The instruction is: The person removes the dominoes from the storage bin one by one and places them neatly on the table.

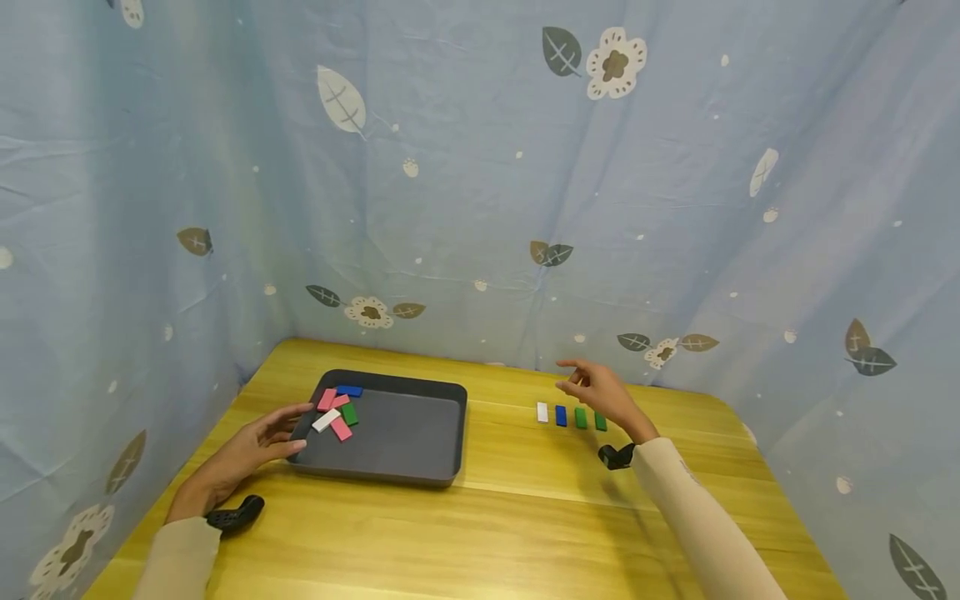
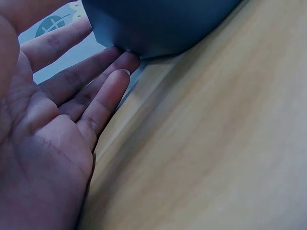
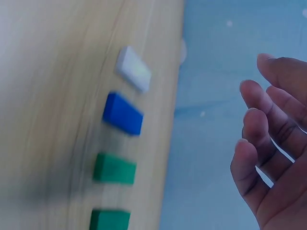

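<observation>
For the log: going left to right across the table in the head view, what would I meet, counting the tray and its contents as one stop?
Left hand → tray → white block → blue block → green block → second green block.

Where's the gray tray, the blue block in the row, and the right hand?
Gray tray (image 1: 405,433): head view, bare floor.
Blue block (image 3: 123,115) in the row: right wrist view, its middle.
Right hand (image 1: 603,392): head view, back of the hand.
</observation>
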A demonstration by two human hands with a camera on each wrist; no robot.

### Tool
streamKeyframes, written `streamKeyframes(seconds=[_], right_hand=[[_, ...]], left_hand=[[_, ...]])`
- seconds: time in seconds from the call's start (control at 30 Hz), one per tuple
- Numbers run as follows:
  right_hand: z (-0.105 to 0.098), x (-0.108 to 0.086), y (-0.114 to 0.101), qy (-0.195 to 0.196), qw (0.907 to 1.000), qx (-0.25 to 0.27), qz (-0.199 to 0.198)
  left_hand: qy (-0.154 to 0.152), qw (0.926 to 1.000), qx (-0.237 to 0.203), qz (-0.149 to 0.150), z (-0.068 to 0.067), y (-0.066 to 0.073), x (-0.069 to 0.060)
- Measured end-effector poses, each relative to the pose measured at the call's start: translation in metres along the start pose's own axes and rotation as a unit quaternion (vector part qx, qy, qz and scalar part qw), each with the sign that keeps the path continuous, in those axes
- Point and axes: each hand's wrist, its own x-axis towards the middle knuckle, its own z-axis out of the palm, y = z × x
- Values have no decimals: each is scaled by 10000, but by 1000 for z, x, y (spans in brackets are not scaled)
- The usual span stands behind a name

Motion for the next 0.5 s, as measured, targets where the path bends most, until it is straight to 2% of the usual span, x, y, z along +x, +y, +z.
streamKeyframes(seconds=[0.23, 0.5], right_hand=[[9, 15, -21, -24, 9996, 57, -285], [29, 35, -45, -212, 9978, 116, -622]], left_hand=[[-10, 9999, -61, 95, 1, 2, 1], [28, 9999, 2, 122, 0, 3, -1]])
